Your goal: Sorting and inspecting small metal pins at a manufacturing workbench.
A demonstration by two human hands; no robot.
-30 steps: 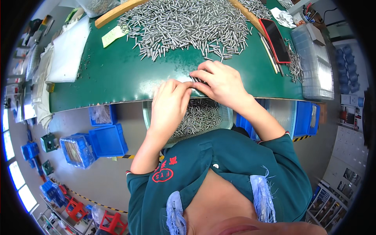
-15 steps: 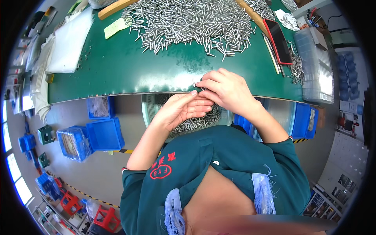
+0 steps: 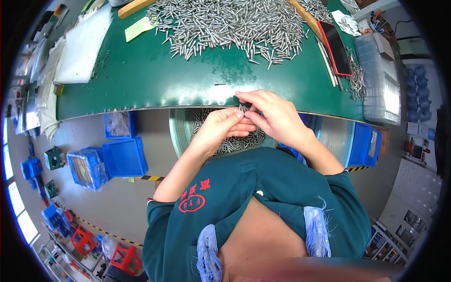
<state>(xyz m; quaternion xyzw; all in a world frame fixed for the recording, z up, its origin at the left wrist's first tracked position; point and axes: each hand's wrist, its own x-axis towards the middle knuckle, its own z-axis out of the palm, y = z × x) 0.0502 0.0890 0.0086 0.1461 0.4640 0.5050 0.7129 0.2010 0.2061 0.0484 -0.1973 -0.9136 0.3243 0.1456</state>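
Pinching small metal pins (image 3: 243, 109) with both hands at the green table's (image 3: 141, 80) near edge | left hand (image 3: 218, 129) fingers curled | right hand (image 3: 272, 115) gripping pins | round bowl (image 3: 181, 131) just below | big pin pile (image 3: 225, 23) far side

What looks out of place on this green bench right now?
One small metal pin lies alone on the green mat, apart from the big pile of pins. More pins lie strewn beside the clear trays at right.
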